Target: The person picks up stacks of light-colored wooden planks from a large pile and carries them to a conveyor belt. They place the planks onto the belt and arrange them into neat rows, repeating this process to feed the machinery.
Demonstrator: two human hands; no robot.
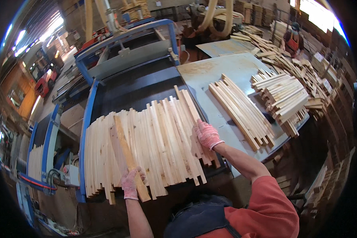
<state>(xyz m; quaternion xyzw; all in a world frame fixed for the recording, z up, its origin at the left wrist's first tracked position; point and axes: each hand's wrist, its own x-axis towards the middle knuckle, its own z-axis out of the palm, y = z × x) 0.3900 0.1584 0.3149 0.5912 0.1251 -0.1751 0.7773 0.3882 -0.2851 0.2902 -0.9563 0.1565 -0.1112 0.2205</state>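
Note:
My gloved left hand (pixel 131 182) grips the near end of a yellowish-brown wooden stick (pixel 125 145). That stick is raised at a slant over a row of pale wooden slats (pixel 157 142), casting a shadow on them. The slats lie side by side on a black conveyor belt (pixel 136 92), their ends uneven at both sides. My gloved right hand (pixel 207 134) rests against the right edge of the row, touching the outermost slats. Its fingers lie along the wood, and its thumb is hard to make out.
A blue machine frame (pixel 128 25) spans the belt's far end. On the right, a pale side table (pixel 196 70) carries a slat bundle (pixel 241 111) and a taller slat stack (pixel 281 93). A co-worker (pixel 293 41) stands behind a heap of loose wood (pixel 303 74). A control box (pixel 71 175) is at left.

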